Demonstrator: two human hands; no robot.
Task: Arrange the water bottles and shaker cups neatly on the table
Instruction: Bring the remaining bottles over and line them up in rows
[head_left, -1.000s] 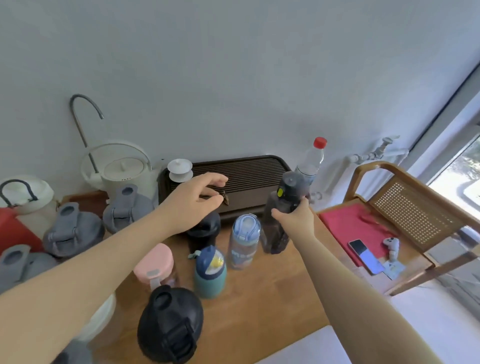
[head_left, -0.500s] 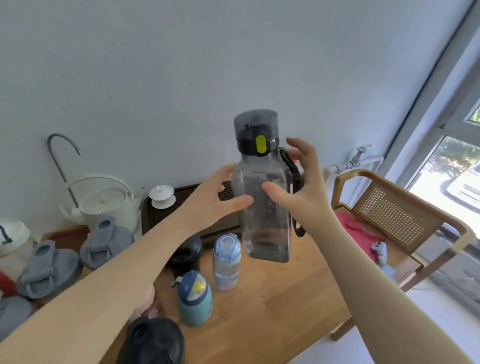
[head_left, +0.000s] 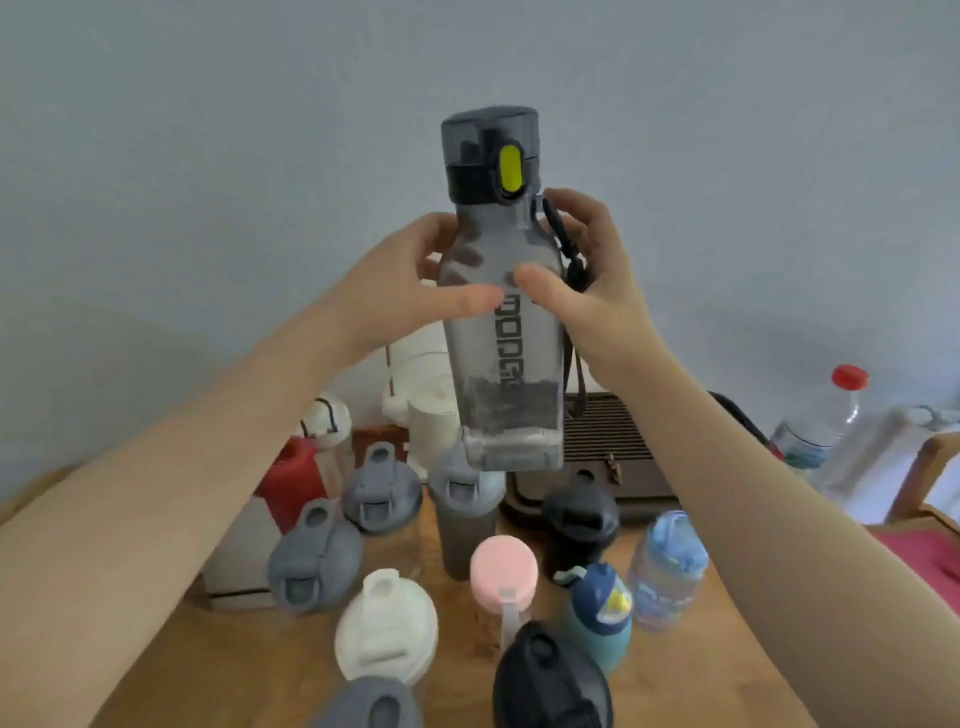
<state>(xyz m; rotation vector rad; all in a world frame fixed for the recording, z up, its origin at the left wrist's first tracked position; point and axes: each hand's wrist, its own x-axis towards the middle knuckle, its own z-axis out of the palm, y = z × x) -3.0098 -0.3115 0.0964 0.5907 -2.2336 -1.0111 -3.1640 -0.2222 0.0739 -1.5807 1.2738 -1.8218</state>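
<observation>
- Wooden table (head_left: 691, 670): carries shaker cups and small bottles clustered toward its back edge, all standing upright.
- Smoky grey bottle (head_left: 501, 332): upright, raised clear above the table, between both hands.
- Left hand (head_left: 410, 291): grasping the bottle's left side, thumb across its front.
- Right hand (head_left: 587, 291): grasping the right side, fingers by the black strap (head_left: 571, 260).

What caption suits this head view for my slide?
Both hands hold a grey bottle upright above crowded table.
</observation>
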